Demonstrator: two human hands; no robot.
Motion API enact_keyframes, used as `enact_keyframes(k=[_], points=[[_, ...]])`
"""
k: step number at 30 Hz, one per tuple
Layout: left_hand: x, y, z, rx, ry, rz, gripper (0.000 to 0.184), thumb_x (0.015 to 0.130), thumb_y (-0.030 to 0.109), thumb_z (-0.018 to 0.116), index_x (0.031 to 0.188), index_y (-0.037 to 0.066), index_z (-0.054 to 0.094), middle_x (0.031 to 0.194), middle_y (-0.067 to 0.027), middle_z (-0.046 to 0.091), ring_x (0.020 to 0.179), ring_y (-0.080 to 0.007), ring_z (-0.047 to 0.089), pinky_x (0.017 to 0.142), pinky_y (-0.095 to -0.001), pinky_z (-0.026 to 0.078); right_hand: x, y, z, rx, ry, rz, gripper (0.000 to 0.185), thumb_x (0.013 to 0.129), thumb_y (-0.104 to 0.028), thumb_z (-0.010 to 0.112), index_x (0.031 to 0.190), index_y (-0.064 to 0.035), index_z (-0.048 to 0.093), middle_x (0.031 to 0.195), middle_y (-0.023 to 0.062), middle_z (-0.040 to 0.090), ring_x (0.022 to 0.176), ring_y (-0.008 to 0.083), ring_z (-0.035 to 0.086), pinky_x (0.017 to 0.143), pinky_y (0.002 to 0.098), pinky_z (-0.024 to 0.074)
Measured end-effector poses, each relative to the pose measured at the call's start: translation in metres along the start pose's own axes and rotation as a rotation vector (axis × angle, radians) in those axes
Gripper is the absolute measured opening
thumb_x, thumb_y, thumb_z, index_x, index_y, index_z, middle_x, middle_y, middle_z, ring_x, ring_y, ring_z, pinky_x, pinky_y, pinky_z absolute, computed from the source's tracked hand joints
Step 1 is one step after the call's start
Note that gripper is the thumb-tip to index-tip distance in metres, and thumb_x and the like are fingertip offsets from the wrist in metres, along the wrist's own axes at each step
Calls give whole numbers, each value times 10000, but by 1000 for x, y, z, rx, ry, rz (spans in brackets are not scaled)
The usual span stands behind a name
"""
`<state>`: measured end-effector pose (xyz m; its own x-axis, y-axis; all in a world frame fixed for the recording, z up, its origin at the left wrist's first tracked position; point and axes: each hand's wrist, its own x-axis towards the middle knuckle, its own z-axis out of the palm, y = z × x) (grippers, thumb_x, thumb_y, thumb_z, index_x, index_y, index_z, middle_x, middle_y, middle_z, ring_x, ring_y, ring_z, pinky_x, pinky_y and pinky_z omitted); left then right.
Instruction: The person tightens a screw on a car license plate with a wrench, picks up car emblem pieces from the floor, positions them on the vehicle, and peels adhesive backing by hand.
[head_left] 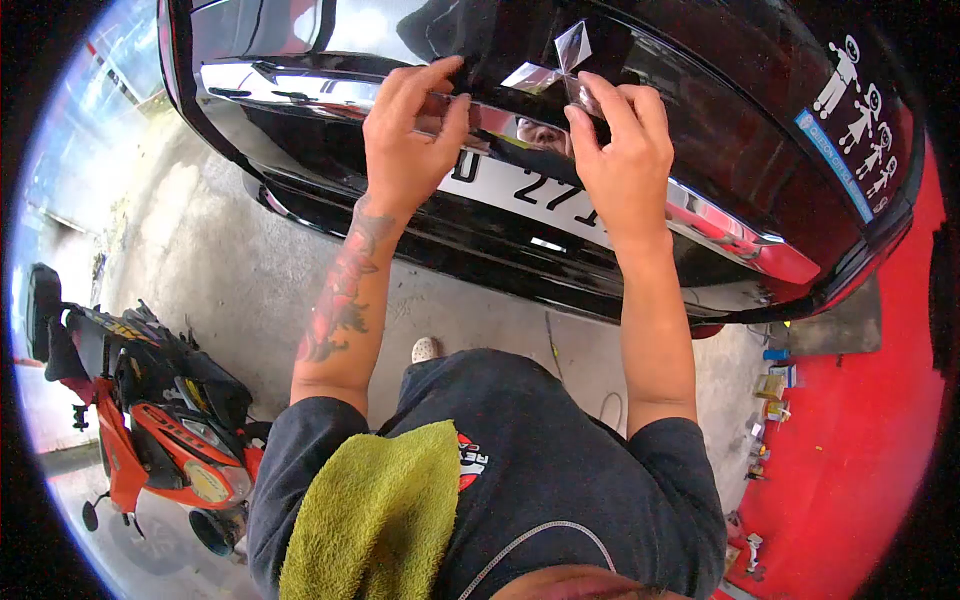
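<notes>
A silver three-diamond emblem [573, 47] sits on the black rear panel of a car [700, 70]. My right hand [628, 150] is at its lower right diamond, with thumb and forefinger at either side of that diamond and partly covering it. To the left, my left hand [408, 135] is held over the chrome trim [320, 95], its thumb and fingers curved apart with nothing visible between them. Below both hands is the white number plate [510, 190], partly hidden by them.
An orange and black motorcycle [180, 440] stands at the lower left. Several bottles and small items [768, 388] line the base of the red surface [850, 430] at the right. A green towel [375, 510] hangs over my shoulder. White stickers [838, 80] mark the car's right side.
</notes>
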<state>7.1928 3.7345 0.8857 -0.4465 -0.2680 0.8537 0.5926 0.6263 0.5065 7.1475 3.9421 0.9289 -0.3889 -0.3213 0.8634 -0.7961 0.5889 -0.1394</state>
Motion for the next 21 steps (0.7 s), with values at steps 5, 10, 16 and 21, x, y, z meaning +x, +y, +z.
enact_keyframes(k=[5, 10, 16, 21], points=[[1, -5, 9, 188, -98, 169, 367, 778, 99, 781, 1138, 91, 708, 953, -74, 639, 866, -247, 634, 741, -358, 529, 0, 1, 0, -2, -1, -2, 325, 769, -65, 778, 1085, -57, 702, 939, 112, 571, 857, 290, 592, 753, 393, 511], [10, -1, 11, 176, -136, 143, 382, 770, 152, 788, 1141, 115, 712, 956, -45, 642, 865, -252, 612, 768, -379, 492, 0, 1, 1, 8, 10, 3, 315, 772, -62, 774, 1079, -58, 706, 931, 108, 569, 851, 284, 589, 750, 387, 509], [23, -7, 12, 243, -152, 323, 361, 765, 174, 795, 1117, 133, 725, 921, -25, 620, 821, -231, 596, 734, -368, 476, -1, 1, 0, -20, 15, -4, 314, 771, -63, 772, 1077, -59, 705, 921, 108, 564, 847, 286, 585, 752, 386, 507], [27, -5, 12, 231, -194, 296, 312, 756, 158, 808, 1061, 118, 757, 934, -60, 640, 853, -254, 611, 752, -375, 490, -1, 1, -2, -21, -1, 13, 330, 765, -62, 775, 1087, -69, 699, 922, 109, 566, 853, 292, 587, 756, 390, 508]])
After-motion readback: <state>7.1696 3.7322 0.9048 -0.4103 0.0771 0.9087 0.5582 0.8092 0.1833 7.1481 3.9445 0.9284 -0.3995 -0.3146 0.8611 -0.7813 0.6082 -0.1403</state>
